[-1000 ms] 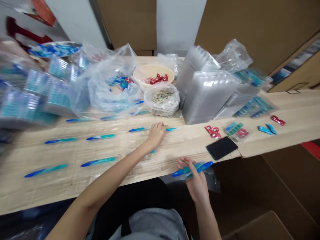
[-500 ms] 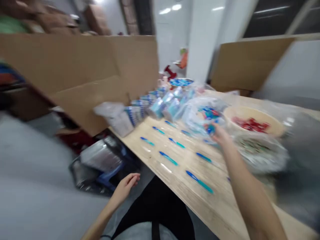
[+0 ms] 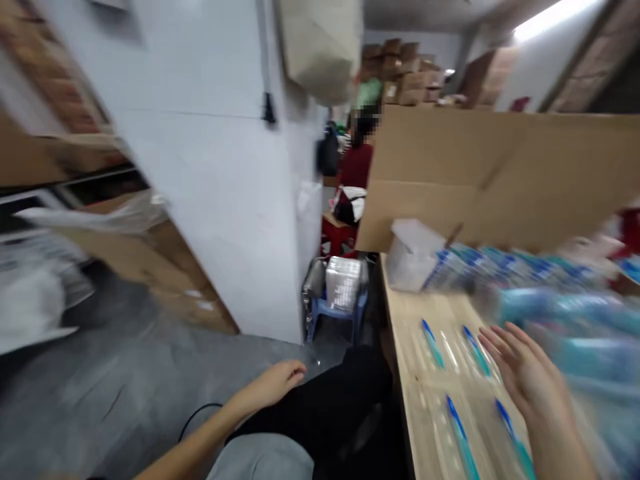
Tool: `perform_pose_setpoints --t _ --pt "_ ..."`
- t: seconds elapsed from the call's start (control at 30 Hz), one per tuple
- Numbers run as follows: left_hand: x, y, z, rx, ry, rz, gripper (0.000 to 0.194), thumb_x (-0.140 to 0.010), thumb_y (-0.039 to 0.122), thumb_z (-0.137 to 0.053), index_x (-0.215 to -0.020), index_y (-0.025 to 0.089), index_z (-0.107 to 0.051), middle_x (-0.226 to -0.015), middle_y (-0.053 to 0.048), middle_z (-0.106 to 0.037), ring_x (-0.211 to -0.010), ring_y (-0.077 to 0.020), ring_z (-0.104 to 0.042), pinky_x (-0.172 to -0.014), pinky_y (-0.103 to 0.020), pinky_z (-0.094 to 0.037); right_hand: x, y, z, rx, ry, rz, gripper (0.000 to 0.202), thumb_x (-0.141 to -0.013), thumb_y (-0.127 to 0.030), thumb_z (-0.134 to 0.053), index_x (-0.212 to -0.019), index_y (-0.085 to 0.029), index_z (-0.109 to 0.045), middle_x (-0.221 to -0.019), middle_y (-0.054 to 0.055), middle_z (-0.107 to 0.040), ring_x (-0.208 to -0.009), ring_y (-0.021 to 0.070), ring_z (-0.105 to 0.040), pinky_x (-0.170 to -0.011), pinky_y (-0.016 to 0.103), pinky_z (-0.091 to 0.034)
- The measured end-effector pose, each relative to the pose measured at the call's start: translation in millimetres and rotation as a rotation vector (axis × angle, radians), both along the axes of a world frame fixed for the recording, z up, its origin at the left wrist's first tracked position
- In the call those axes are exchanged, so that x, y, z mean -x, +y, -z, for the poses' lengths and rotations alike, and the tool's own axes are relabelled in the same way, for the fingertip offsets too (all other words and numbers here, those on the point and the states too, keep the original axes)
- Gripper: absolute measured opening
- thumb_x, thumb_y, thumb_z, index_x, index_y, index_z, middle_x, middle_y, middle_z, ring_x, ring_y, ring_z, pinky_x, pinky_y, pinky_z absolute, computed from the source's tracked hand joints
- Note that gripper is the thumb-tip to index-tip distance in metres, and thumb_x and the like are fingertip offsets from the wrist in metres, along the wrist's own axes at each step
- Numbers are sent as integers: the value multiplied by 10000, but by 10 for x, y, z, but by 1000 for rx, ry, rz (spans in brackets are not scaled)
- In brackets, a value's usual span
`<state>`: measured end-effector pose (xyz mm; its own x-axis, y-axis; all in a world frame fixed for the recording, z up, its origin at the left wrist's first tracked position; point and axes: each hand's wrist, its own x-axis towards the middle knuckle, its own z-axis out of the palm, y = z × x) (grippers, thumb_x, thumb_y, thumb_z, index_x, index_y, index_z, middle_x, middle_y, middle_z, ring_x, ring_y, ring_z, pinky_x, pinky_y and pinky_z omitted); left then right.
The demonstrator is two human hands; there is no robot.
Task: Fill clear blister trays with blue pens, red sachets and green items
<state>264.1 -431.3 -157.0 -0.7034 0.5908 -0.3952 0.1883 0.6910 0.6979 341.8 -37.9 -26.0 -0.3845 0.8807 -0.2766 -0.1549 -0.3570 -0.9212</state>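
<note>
My right hand (image 3: 533,380) hovers over the wooden table (image 3: 410,400), palm turned left, fingers stretched and a little apart, with nothing seen in it. Just left of its fingertips lies a slim blue-and-teal plastic stick (image 3: 477,350). Another such stick (image 3: 433,343) lies farther left, and two more are nearer to me; shiny clear plastic shows beside them. My left hand (image 3: 280,383) is at my black-clad thigh, away from the table. Its fingers are loosely curled together, and nothing shows in them.
Along the table's back stand a translucent bin (image 3: 413,257) and a row of blue-and-white packs (image 3: 500,263), before a cardboard panel (image 3: 440,153). Blurred teal packages (image 3: 590,360) lie right. A blue stool (image 3: 333,310) bears a clear-wrapped bundle. A person in dark red (image 3: 356,167) is farther back.
The view has swung left. My right hand has left the bags at the table's right side, where it held something blue, and is now open over the sticks. My left hand stays low.
</note>
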Motion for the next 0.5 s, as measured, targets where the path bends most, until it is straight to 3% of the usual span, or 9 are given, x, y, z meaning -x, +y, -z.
perform_pose_setpoints --t 0.1,0.27,0.4,0.5 --pt "-2 -177 17 2 51 -137 338 -881 308 -419 -1085 185 -659 -1096 -88 -694 -1002 -214 -622 -926 -321 -442 477 -297 -199 -159 -16 -263 315 -418 -276 -815 -712 -261 -701 -904 120 -660 -799 264 -669 -969 485 -426" --pt "-84 -347 312 206 -6 -327 393 -880 288 -466 -1235 200 -607 -1282 -111 -611 -1213 -269 -547 -1046 -385 -377 1203 -800 -355 -437 -78 -602 493 -376 -400 -851 -835 -320 -688 -1095 124 -643 -912 315 -647 -989 516 -400" --pt "68 -543 629 378 -100 -501 686 -756 243 -636 -1406 123 -454 -1500 -242 -353 -1369 -459 -333 -1080 -605 -272 1812 -1376 -406 -653 -47 -727 490 -459 -507 -818 -897 -350 -664 -1147 127 -638 -864 292 -654 -950 526 -413" --pt "278 -841 892 507 -166 -629 938 -667 242 -735 -1493 184 -294 -1567 -254 -141 -1399 -530 -161 -1030 -746 -181 2379 -1902 -475 -709 1 -774 552 -419 -524 -839 -895 -336 -634 -1031 126 -647 -799 294 -644 -907 551 -424"
